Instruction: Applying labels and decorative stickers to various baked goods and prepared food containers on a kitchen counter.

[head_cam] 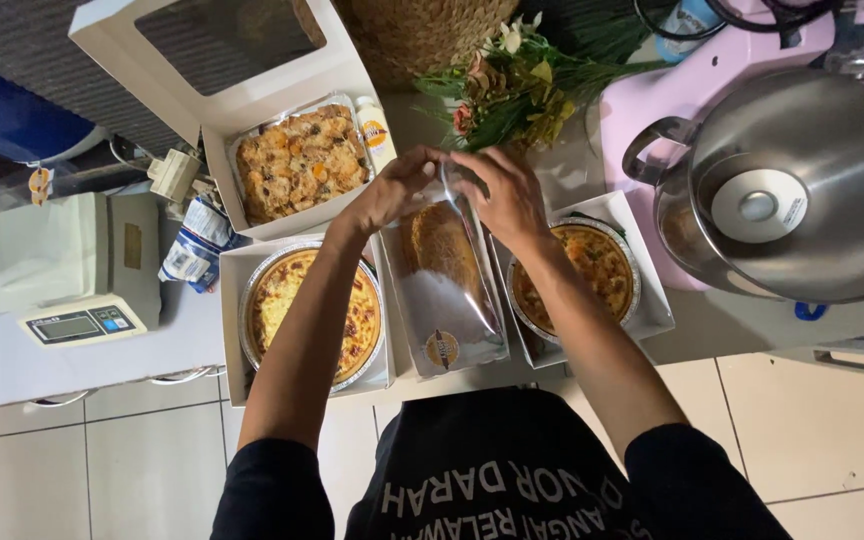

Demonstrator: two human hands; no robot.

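Two hands on one package: your left hand [395,187] and right hand [505,195] pinch the top of the clear plastic bag [449,290], round yellow sticker [441,348] low on it, lying between two white boxes [235,290] of quiche on the table [12,360].

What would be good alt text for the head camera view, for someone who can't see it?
Seen from above, a person's left hand and right hand pinch the top of a clear bag holding a pie. Round quiches in foil pans sit in white boxes either side, an open window box of bake lies behind, with a scale left and a steel pot right.
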